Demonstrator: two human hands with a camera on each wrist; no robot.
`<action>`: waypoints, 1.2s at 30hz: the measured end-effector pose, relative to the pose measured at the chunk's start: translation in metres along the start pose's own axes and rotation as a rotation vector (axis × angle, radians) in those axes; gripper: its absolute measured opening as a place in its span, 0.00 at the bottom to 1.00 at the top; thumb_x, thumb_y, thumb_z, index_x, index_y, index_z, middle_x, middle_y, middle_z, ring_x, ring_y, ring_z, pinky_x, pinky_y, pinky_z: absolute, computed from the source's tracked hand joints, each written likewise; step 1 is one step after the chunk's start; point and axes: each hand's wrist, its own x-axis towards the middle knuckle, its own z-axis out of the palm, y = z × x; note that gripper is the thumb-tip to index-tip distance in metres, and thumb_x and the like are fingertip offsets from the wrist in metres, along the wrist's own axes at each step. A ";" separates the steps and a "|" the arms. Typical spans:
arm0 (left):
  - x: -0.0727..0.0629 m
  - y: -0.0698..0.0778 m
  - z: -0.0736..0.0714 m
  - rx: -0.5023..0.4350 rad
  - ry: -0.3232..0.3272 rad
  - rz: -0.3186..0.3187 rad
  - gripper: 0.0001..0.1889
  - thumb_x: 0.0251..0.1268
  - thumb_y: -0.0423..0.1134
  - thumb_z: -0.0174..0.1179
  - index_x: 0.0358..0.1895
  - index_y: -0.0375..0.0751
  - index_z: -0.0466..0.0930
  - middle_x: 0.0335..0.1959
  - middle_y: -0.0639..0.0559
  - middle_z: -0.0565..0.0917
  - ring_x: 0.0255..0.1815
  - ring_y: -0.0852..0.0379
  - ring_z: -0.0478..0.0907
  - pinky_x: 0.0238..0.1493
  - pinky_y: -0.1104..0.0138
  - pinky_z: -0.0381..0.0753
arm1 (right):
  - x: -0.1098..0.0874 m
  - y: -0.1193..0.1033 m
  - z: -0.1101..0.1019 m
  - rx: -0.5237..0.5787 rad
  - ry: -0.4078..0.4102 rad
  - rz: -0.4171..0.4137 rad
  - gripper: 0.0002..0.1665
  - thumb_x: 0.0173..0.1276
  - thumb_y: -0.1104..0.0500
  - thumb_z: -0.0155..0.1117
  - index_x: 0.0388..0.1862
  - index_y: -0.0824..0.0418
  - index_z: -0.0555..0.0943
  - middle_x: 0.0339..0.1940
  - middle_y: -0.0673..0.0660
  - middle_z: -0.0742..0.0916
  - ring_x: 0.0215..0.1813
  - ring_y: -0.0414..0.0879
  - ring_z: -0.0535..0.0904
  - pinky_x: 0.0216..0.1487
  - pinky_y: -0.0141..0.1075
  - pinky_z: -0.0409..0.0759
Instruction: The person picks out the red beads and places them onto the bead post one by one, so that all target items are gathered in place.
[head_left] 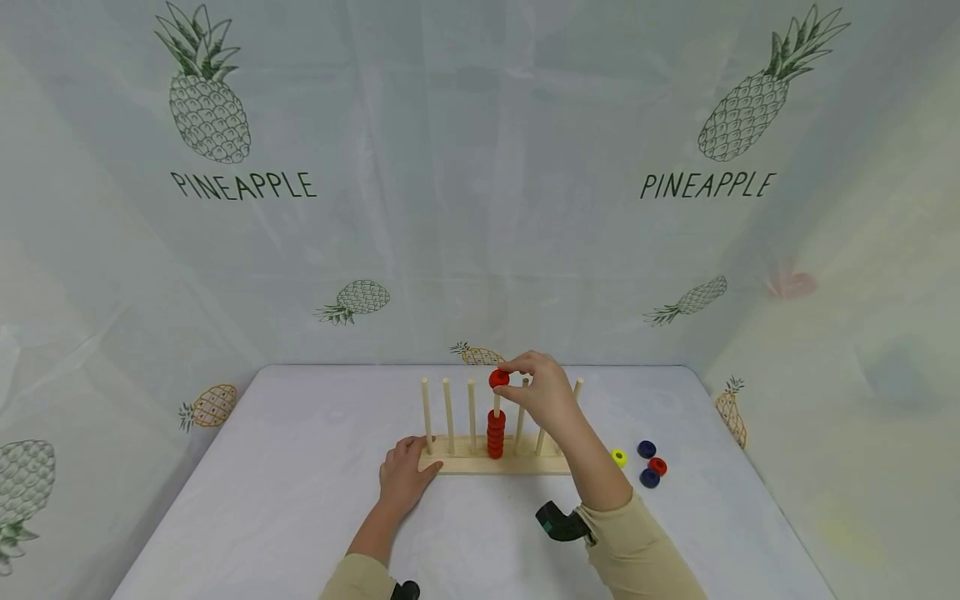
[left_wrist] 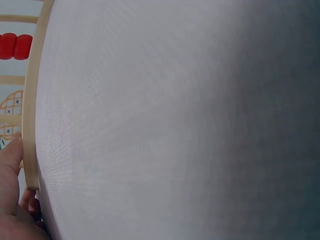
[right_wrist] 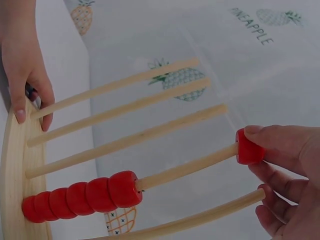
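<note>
A wooden peg rack [head_left: 472,467] with several upright pegs stands on the table. Its left end is gripped by my left hand [head_left: 403,477], thumb at the front and fingers behind, as the right wrist view also shows. On one middle peg sits a stack of red beads [right_wrist: 80,197]. Above that stack, my right hand [head_left: 543,396] pinches another red bead [right_wrist: 249,147] between thumb and forefinger, at the top of the same peg. The peg's tip is hidden by this bead. In the left wrist view, part of the left hand [left_wrist: 10,185] shows by the rack's end.
Right of the rack, a yellow bead [head_left: 618,457], a loose red bead [head_left: 658,466] and two dark blue beads [head_left: 647,449] lie on the white table [head_left: 300,500]. Bare pegs [right_wrist: 130,142] rise on both sides of the stack. A pineapple-printed curtain [head_left: 480,208] hangs behind.
</note>
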 end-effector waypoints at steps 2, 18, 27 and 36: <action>0.000 -0.001 0.002 0.007 0.021 0.009 0.27 0.62 0.48 0.66 0.61 0.39 0.75 0.60 0.37 0.71 0.58 0.34 0.66 0.53 0.41 0.63 | 0.000 0.000 0.000 0.009 -0.008 0.001 0.19 0.56 0.59 0.77 0.48 0.57 0.88 0.46 0.50 0.85 0.47 0.52 0.75 0.45 0.46 0.76; 0.000 0.003 -0.003 0.016 -0.010 -0.002 0.27 0.64 0.47 0.65 0.62 0.39 0.73 0.61 0.36 0.70 0.59 0.33 0.66 0.53 0.40 0.63 | 0.003 0.002 -0.001 0.097 -0.016 0.071 0.17 0.54 0.61 0.78 0.45 0.55 0.89 0.44 0.49 0.85 0.44 0.51 0.73 0.33 0.39 0.71; 0.000 0.003 -0.003 0.025 -0.012 -0.001 0.27 0.64 0.47 0.65 0.62 0.38 0.73 0.61 0.35 0.70 0.59 0.33 0.66 0.53 0.40 0.63 | 0.005 0.002 -0.001 0.087 -0.028 0.084 0.17 0.55 0.59 0.78 0.45 0.53 0.89 0.46 0.48 0.85 0.46 0.52 0.74 0.33 0.39 0.73; -0.005 0.004 -0.003 0.014 0.078 0.083 0.27 0.67 0.53 0.61 0.60 0.37 0.74 0.57 0.34 0.71 0.55 0.32 0.67 0.50 0.40 0.63 | 0.005 0.002 0.001 0.056 -0.026 0.089 0.17 0.53 0.59 0.79 0.44 0.53 0.89 0.45 0.49 0.85 0.45 0.51 0.73 0.35 0.40 0.72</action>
